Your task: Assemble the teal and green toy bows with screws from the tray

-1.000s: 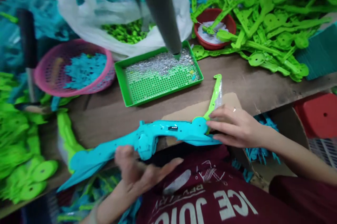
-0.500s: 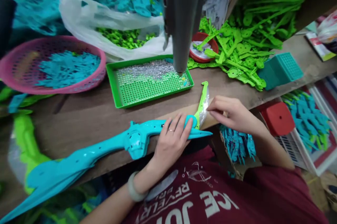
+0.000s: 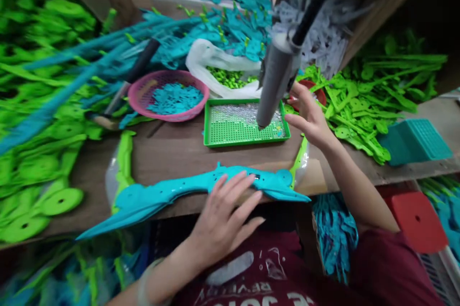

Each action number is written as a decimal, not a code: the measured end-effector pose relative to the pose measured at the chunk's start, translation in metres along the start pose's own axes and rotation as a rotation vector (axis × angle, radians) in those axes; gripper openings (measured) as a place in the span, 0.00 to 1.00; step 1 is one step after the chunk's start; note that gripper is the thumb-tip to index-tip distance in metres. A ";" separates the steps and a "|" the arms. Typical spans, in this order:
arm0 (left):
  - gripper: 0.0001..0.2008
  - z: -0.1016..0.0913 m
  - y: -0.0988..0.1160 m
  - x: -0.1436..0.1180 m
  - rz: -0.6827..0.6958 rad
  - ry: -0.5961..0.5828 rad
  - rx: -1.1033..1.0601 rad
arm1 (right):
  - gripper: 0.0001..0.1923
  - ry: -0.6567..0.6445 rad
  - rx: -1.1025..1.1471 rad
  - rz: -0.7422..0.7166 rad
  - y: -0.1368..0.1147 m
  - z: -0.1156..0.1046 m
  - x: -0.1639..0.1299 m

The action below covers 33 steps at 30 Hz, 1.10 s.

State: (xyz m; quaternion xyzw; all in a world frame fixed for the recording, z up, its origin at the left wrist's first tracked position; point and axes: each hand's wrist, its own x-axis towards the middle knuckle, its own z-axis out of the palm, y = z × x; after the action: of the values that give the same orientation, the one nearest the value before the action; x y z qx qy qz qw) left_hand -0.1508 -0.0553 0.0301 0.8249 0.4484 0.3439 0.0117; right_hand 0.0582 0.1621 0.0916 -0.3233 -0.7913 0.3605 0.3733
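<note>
A blue plastic toy bow [image 3: 190,184] with green limb ends lies across the bench near its front edge. My left hand [image 3: 228,215] rests on the bow's middle, its fingers stretched out and slightly apart. Beyond the bow, a grey electric screwdriver [image 3: 276,73] hangs tip down over the green perforated tray [image 3: 244,143], which holds many small silver screws [image 3: 240,113]. Just right of the screwdriver is my right hand [image 3: 311,116], thumb and fingers apart and nothing visible between them. Whether its fingertips touch the tool I cannot tell.
Left of the tray is a pink basket [image 3: 170,116] of blue parts; behind stands a white bag [image 3: 201,56] of green pieces. A hammer [image 3: 124,88] lies at left. Green parts [image 3: 359,100] heap at right beside a teal basket [image 3: 413,140] and a red stool [image 3: 419,219].
My right hand has left the bow's right green limb and moved up beside the screwdriver. My left hand stays on the bow, with its fingers spread more. The camera view has shifted left.
</note>
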 end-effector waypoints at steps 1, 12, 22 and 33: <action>0.27 -0.011 -0.010 -0.010 -0.020 0.012 0.044 | 0.29 -0.124 0.087 -0.021 -0.002 0.007 0.015; 0.16 0.014 -0.048 -0.050 0.009 0.051 0.185 | 0.23 0.066 0.545 -0.109 0.008 0.123 0.091; 0.18 0.024 -0.043 -0.059 -0.033 0.190 0.141 | 0.24 0.208 0.464 -0.039 0.024 0.176 0.095; 0.20 0.022 -0.046 -0.061 -0.021 0.200 0.087 | 0.20 0.209 0.448 -0.064 0.033 0.174 0.094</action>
State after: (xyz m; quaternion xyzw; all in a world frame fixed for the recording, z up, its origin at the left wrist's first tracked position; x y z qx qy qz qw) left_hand -0.1939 -0.0671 -0.0358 0.7815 0.4706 0.4044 -0.0653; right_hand -0.1257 0.1961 0.0182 -0.2427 -0.6586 0.4792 0.5269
